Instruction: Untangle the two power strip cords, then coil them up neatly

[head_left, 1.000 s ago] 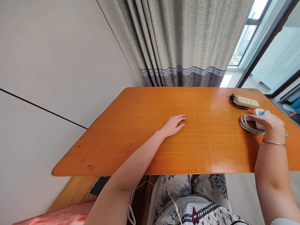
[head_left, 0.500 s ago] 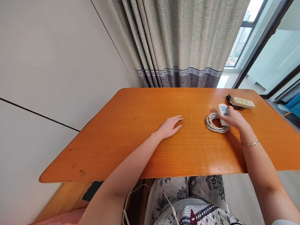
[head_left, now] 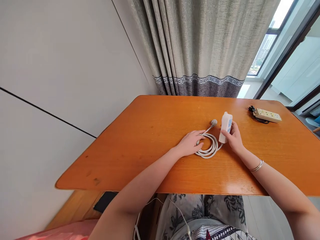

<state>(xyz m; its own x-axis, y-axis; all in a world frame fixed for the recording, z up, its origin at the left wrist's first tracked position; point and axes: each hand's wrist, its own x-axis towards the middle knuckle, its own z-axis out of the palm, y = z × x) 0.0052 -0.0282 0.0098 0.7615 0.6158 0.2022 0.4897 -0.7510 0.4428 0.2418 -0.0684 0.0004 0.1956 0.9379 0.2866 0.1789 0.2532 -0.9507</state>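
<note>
A white power strip (head_left: 225,127) with blue socket faces is in my right hand (head_left: 234,137), thumb on its near side and fingers behind it. It is held up on end over the table. From its lower end a white cable runs to a loose coil (head_left: 212,150) on the wood. My left hand (head_left: 191,143) is at the coil's left side, with fingers and thumb closed around the strands there. Just beyond the coil lies the grey plug (head_left: 213,123) on its cable end.
The orange-brown wooden table (head_left: 150,146) spans the view in front of me. At its far right lies a cream power strip (head_left: 268,115) with a black plug and cable (head_left: 260,120). Behind the table hangs a grey curtain (head_left: 200,43); a pale wall (head_left: 50,66) is on the left.
My right hand has brought the white power strip and its coil left and nearer, and turned the strip. My left hand has moved right and slightly nearer, from bare table onto the coil.
</note>
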